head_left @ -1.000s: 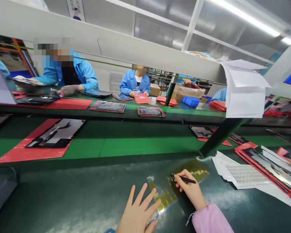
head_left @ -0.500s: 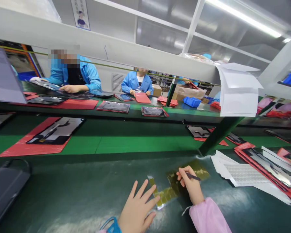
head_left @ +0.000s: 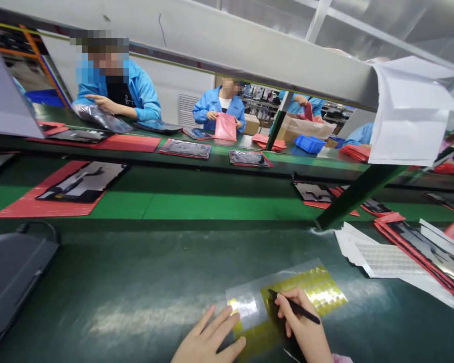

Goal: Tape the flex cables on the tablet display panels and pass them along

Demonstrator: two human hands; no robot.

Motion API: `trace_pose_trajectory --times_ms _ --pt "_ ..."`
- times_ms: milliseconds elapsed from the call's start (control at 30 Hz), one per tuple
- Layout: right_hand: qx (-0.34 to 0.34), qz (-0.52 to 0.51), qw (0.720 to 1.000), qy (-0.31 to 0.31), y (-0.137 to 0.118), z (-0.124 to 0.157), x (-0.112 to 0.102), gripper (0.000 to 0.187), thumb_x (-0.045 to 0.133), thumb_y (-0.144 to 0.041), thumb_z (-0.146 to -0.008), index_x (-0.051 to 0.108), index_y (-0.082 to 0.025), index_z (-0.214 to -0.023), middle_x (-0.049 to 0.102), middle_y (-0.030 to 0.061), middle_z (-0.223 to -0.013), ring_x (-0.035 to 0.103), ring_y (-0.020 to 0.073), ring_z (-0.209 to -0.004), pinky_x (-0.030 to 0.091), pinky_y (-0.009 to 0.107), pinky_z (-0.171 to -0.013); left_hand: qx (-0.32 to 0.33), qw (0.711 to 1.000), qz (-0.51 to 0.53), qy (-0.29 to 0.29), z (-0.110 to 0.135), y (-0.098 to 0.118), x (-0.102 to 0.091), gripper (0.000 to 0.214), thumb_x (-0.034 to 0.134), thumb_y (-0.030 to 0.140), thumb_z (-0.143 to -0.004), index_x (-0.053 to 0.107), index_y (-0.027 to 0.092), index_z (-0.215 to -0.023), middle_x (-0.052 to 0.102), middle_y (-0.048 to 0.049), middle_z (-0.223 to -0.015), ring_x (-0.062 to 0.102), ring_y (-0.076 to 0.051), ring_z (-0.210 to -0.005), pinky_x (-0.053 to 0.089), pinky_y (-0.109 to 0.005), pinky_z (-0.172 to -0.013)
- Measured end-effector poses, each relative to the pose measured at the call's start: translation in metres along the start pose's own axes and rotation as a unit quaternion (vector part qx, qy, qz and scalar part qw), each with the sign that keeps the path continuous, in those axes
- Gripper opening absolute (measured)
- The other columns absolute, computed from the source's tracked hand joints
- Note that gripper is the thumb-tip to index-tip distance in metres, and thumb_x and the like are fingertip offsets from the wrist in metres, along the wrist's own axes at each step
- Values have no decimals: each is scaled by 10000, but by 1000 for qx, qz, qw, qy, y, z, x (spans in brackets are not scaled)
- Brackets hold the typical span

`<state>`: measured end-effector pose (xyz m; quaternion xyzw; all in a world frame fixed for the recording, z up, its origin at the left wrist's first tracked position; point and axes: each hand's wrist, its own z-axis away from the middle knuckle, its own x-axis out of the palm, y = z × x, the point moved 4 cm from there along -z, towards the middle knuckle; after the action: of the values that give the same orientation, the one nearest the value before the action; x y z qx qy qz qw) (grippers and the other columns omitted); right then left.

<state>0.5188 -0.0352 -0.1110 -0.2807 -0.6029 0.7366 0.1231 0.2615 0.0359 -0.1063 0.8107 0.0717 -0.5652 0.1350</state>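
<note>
A clear sheet with rows of yellow film stickers point(head_left: 321, 287) lies on the dark green bench. My left hand point(head_left: 212, 338) rests flat with fingers stretched at the sheet's left end; it holds nothing. Pinched in my right hand point(head_left: 302, 322) is a pair of slim black tweezers point(head_left: 300, 310), their tip over the yellow film near the sheet's middle. A bare clear patch point(head_left: 249, 307) shows between the two hands. The lower part of the sheet is partly hidden by my hands.
White label sheets point(head_left: 386, 259) and red-wrapped screen panels point(head_left: 419, 247) lie at the right. A dark grey device point(head_left: 15, 282) stands at the left. Beyond the bench runs a green belt point(head_left: 208, 205) carrying panels, and people in blue coats sit across. A green post point(head_left: 359, 196) slants up.
My view has tilted down and the sheet appears lower, now catching bright light. The tweezers' tip has come into view, pointing left over the film. My left hand still lies flat.
</note>
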Motion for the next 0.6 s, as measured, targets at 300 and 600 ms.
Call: trace_pose_trajectory --times_ms 300,600 --pt "18 15 999 -37 -13 -6 -1 504 682 -708 -783 588 -214 -771 672 1 -657 455 67 -288 332 202 -301 23 998 44 -29 -6 -1 -10 652 646 130 -811 540 358 -1413 498 -16 -1562 510 -266 -1394 361 -466 -1187" --pt "-4 -81 997 4 -30 4 -8 540 799 -697 -675 600 -196 -652 671 17 -599 393 50 -327 299 209 -352 -39 974 206 -81 -16 0 -40 665 638 36 -811 550 315 -1409 505 -78 -1553 475 -322 -1421 285 -554 -1207"
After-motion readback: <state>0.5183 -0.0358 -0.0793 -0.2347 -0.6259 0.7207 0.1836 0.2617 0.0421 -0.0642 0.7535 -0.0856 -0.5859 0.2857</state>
